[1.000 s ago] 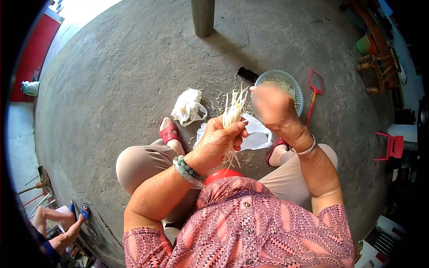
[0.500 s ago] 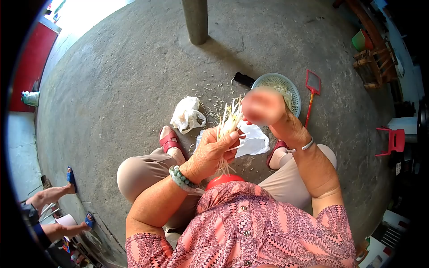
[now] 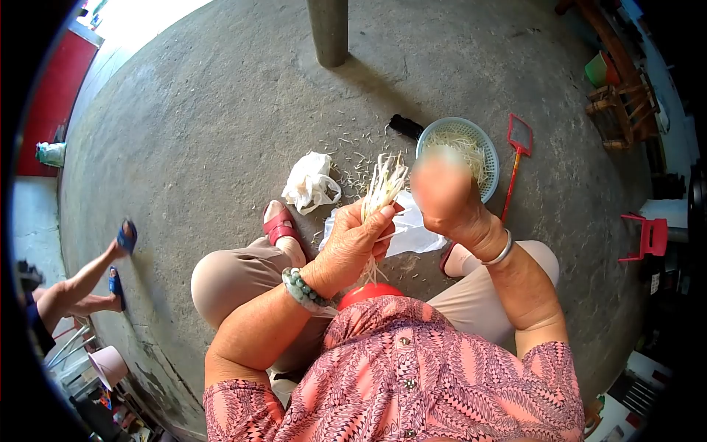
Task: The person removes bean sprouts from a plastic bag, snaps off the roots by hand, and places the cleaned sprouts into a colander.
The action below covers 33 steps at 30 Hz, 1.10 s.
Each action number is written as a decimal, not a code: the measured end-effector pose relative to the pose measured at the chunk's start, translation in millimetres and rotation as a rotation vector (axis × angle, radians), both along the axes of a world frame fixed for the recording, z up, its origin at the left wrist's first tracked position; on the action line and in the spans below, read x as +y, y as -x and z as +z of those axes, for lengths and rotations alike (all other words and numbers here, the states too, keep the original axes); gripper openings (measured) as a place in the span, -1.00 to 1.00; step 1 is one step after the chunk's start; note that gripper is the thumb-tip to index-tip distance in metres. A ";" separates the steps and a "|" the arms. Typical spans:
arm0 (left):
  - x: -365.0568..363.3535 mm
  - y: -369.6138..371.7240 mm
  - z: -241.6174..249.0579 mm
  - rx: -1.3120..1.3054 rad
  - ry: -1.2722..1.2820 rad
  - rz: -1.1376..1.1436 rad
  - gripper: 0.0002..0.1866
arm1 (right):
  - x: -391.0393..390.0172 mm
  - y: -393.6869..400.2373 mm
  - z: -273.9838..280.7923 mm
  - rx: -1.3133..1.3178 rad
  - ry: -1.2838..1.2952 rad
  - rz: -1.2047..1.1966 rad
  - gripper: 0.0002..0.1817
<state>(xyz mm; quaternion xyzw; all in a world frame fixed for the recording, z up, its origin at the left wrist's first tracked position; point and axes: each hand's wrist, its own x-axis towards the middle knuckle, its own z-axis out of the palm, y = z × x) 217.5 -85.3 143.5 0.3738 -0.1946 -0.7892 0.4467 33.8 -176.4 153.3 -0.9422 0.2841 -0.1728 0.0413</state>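
My left hand (image 3: 352,247) is closed around a bunch of bean sprouts (image 3: 384,184), their pale stems fanning out above the thumb and thin tails hanging below. To its right my right hand (image 3: 449,190) is raised, apart from the bunch; a blur covers its fingers, so their grip is hidden. Behind that hand a round plastic basket (image 3: 493,151) sits on the floor with more bean sprouts inside. Beneath my hands lies a flat white plastic bag (image 3: 418,230). A crumpled white plastic bag (image 3: 308,181) rests farther left, beside scattered sprout bits (image 3: 359,166).
A red fly swatter (image 3: 518,144) lies right of the basket, and a black object (image 3: 405,127) touches its left side. A concrete post (image 3: 328,37) stands ahead. At left are another person's legs (image 3: 85,287); a small red stool (image 3: 651,237) is at right.
My right hand has shifted slightly right, away from the bunch. My left hand keeps its hold on the bean sprouts. The other person's feet at left have moved, as if stepping.
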 end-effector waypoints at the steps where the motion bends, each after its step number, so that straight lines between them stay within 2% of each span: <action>1: 0.0 -0.5 -0.5 0.011 -0.002 0.000 -0.74 | -0.4 2.6 -2.3 0.060 -0.010 -0.043 -0.73; 2: -0.3 -1.1 -0.9 0.023 -0.004 0.001 -0.74 | -0.5 4.1 -4.6 0.121 -0.019 -0.084 -0.72; 5: -1.7 -1.0 -1.9 0.013 0.009 0.032 -0.75 | 1.0 -4.8 -14.3 -0.271 -0.342 -0.190 -0.76; 6: -2.2 -1.0 -2.4 0.002 0.016 0.045 -0.75 | 3.0 -4.5 -9.9 -0.067 -0.231 -0.141 -0.65; 8: -3.4 -2.8 -4.9 0.033 -0.002 0.064 -0.78 | 4.3 -4.1 -17.1 -0.039 -0.082 -0.108 -0.77; 10: -4.9 -3.8 -7.1 0.048 -0.032 0.117 -0.80 | 5.1 0.0 -16.4 0.121 -0.363 -0.174 -0.84; 11: -5.5 -4.5 -6.4 -0.005 -0.072 0.128 -0.80 | 7.2 -0.1 -15.8 -0.083 -0.353 -0.187 -0.80; 14: -6.0 -3.3 -5.9 -0.084 -0.090 0.152 -0.75 | 7.3 9.7 -11.2 -0.049 -0.268 -0.142 -0.94; 15: -7.6 -1.2 -1.8 -0.072 -0.128 0.150 -0.76 | 7.3 12.9 -10.0 -0.107 -0.218 -0.141 -0.91; 17: -5.8 0.7 -2.6 -0.077 -0.145 0.147 -0.74 | 7.0 27.1 -16.5 -0.160 -0.142 -0.148 -0.71; 18: -4.5 2.2 -4.3 -0.086 -0.126 0.133 -0.73 | 4.3 40.9 -13.2 -0.016 -0.233 -0.109 -0.53; 20: -2.2 6.1 -5.0 -0.122 -0.153 0.117 -0.71 | 10.5 63.3 -40.4 -0.043 -0.056 -0.139 -0.59; 21: -0.1 9.8 -4.4 -0.166 -0.146 0.103 -0.69 | 8.1 64.4 -20.4 0.100 -0.170 -0.148 -0.66; 22: 0.8 12.5 -7.1 -0.176 -0.144 0.091 -0.68 | 15.3 68.4 -16.7 -0.008 -0.169 -0.178 -0.75; 24: 2.6 16.8 -14.6 -0.214 -0.158 0.082 -0.68 | 25.9 68.8 -8.6 0.068 -0.346 -0.282 -0.78; 27: 3.2 24.2 -20.9 -0.217 -0.166 0.050 -0.68 | 37.7 84.7 -13.4 0.007 -0.410 -0.257 -0.79; 29: -0.2 30.0 -23.6 -0.190 -0.177 0.046 -0.65 | 36.8 101.8 -13.4 -0.082 -0.255 -0.197 -0.80; 32: -12.5 38.8 -18.8 -0.069 -0.232 0.044 -0.74 | 26.8 119.3 -3.5 -0.114 -0.085 -0.137 -0.77; 33: -18.1 39.4 -13.0 -0.041 -0.240 0.039 -0.75 | 23.2 121.5 1.8 -0.124 -0.254 -0.241 -0.77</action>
